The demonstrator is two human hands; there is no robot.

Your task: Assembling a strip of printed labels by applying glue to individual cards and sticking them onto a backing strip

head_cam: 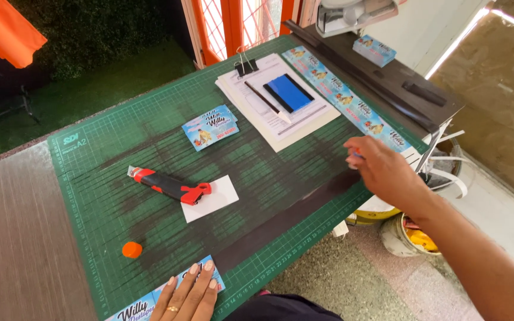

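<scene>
While my left hand (188, 294) lies flat, fingers spread, pressing a printed card strip (150, 300) at the near edge of the green cutting mat (90, 172), my right hand (382, 169) reaches over the mat's far side beside the long printed strip (346, 98); its fingers curl, but I cannot tell whether they grip anything. The red utility knife (171, 185) rests across a white card (212, 199); a careless sweep of my arm could catch it. Below the table edge, a bucket (408, 238) holds something yellow, and another holds white paper offcuts (447, 172).
</scene>
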